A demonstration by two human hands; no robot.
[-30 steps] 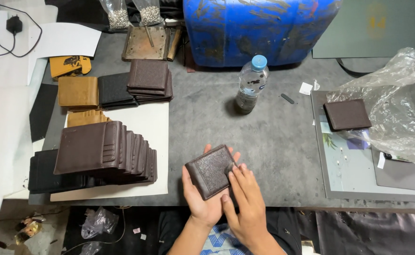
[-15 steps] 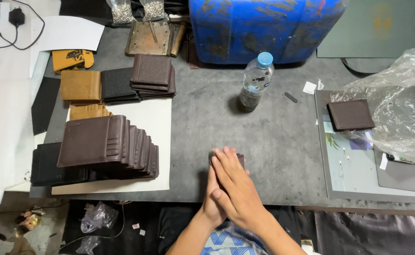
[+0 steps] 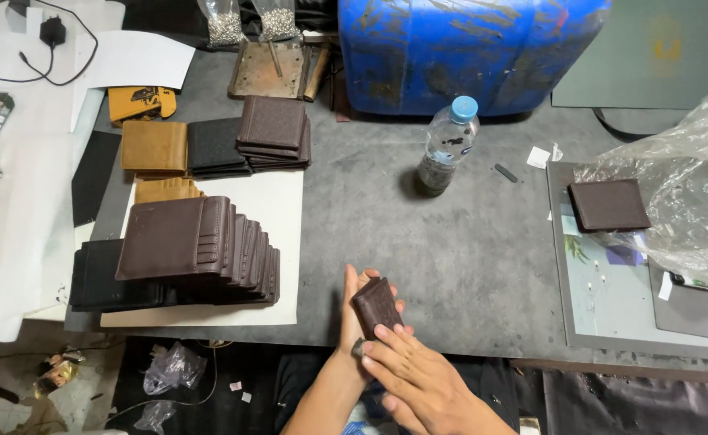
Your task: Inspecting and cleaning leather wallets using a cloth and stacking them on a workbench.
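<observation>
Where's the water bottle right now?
In the head view, the water bottle stands upright on the grey table, right of centre, just in front of the blue drum and right of the wallet stacks.

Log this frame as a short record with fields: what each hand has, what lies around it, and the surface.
left hand: behind a folded dark brown wallet, backing it on edge
right hand: fingertips on the wallet's lower edge
left of hands: leaning row of brown wallet pieces on a white sheet
far left: stacks of tan, black and brown pieces
middle: water bottle, upright, cap on
right: brown wallet beside a clear plastic bag
surface: grey worktable
</observation>
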